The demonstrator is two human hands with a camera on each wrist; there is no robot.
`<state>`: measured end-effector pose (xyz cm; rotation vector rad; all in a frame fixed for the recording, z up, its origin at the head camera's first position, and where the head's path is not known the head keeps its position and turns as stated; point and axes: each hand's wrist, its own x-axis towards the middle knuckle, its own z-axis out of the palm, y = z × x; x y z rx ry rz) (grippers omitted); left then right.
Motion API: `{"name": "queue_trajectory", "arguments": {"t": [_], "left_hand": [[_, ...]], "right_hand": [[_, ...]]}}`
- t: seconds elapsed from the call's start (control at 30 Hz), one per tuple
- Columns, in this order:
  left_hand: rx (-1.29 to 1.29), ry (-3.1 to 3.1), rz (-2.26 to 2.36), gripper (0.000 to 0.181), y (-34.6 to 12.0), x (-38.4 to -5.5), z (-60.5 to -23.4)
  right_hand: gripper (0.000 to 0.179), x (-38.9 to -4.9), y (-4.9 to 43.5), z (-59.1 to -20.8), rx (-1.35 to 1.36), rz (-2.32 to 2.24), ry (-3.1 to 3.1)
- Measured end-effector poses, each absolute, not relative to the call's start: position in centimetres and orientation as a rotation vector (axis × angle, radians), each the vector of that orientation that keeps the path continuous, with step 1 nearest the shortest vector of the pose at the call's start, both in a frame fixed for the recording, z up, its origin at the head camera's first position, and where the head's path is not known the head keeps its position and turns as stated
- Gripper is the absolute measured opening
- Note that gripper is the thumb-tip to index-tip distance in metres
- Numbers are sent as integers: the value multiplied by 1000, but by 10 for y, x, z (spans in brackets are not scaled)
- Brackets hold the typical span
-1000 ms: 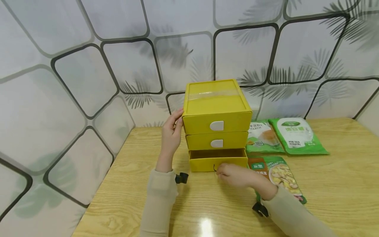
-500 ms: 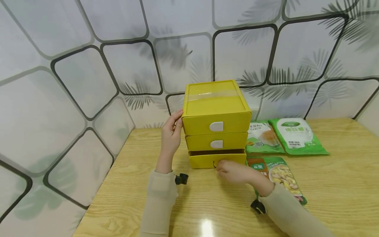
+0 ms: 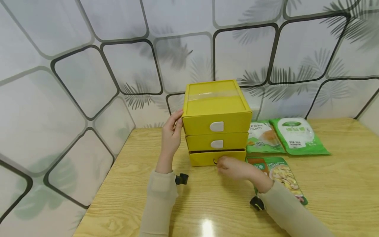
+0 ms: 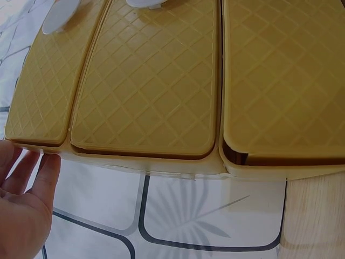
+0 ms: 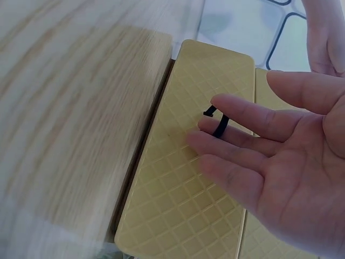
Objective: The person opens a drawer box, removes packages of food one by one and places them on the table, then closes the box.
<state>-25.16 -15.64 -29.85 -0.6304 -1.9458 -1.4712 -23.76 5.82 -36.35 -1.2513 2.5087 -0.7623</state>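
Observation:
A yellow three-drawer cabinet (image 3: 214,104) stands on the table with clear tape across its top. White tabs mark the upper two drawers; on the bottom drawer (image 3: 202,159) is a black loop pull (image 5: 221,127). A thin dark gap shows above that drawer's front. My left hand (image 3: 172,133) rests on the cabinet's left side near the top front corner, fingertips along its edge in the left wrist view. My right hand (image 3: 235,169) presses the bottom drawer's front, its fingers (image 5: 242,148) extended around the loop pull.
To the cabinet's right lie a starch packet (image 3: 263,136) and a green-and-white packet (image 3: 296,135). Nearer, a green-and-brown food pouch (image 3: 284,177) is partly under my right forearm. A patterned wall (image 3: 183,59) rises behind the wooden table (image 3: 124,197).
The bottom drawer has slid inward, from clearly pulled out to nearly closed. My right hand has moved forward with it. The left hand has stayed on the cabinet's side.

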Motion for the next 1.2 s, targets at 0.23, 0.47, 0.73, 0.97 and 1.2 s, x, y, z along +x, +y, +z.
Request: {"name": "queue_trajectory", "arguments": {"t": [0.23, 0.47, 0.73, 0.97, 1.2], "left_hand": [[-651, -1937, -1477, 28, -155, -251, -299], [-656, -1930, -1498, 28, -154, -252, -299], [-650, -1942, -1486, 28, -154, -252, -300], [-634, -1949, -1466, 28, -158, -259, -308], [-594, -2017, -1420, 33, -164, -262, -318]], "right_hand": [[29, -242, 59, -366, -1241, -815, 2516], [28, -243, 61, -364, -1159, -856, 2485], [22, -242, 63, -365, -1234, -823, 2507], [23, -232, 70, -358, -1166, -814, 2542], [38, -214, 76, -342, -1032, -795, 2630]]}}
